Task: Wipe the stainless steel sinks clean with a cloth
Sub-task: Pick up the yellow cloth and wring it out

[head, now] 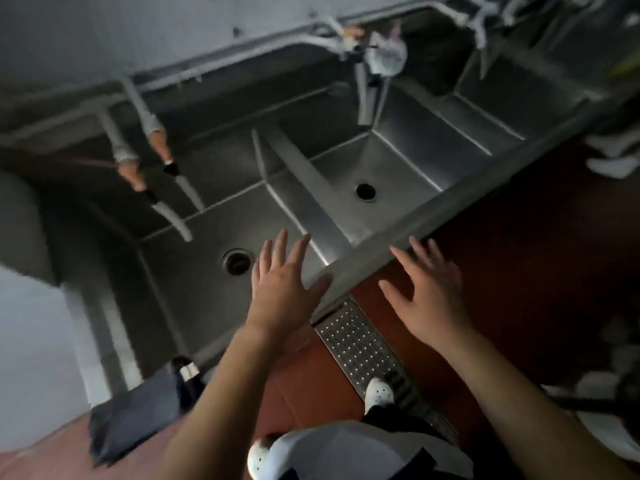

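The steel sinks [349, 216] fill the middle of the tilted, blurred view: a near basin with a drain [237, 262] and a basin at 1 o'clock with a drain [365, 191], a divider between them. No cloth can be made out in either hand. The left hand [282, 289] hangs over the near basin, fingers spread, holding nothing. The right hand [429, 292] is at the front rim, fingers spread, empty. Taps [152, 161] stand at 10 o'clock. A floor grate [360, 344] lies at 6 o'clock, a white shoe [379, 393] on it.
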